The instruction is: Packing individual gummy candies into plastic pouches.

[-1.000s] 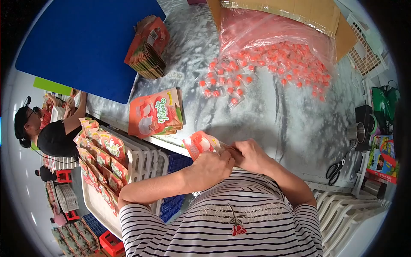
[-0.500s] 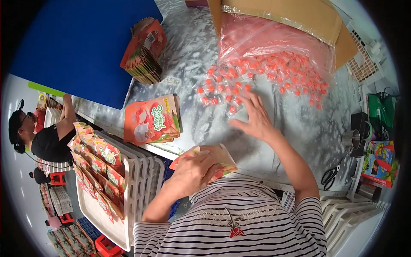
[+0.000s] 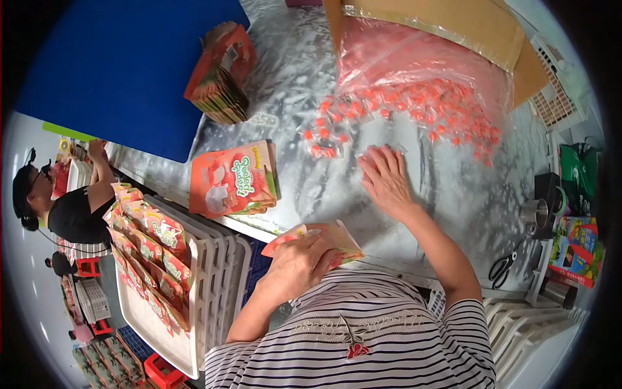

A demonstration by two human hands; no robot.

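Note:
At the table's front edge my left hand is closed around a red and tan candy pouch, whose mouth faces right and looks parted. My right hand lies palm down on the grey table, fingers stretched forward. Bits of clear wrapper stick out around its fingertips; what lies under the palm is hidden. Beyond it spread many red candies in clear wrappers, with a small cluster to the left of the hand. They spill from a clear plastic bag inside a cardboard box. Left of my hands lies a flat stack of pouches.
More pouches stand bundled beside a blue board. At left, filled pouches sit in a white tray on stacked crates. Scissors and a metal cup are at right. Another person works far left.
My right hand has come back toward me from the candy cluster and flattened on the table, and part of that cluster is gone from view. My left hand keeps the pouch.

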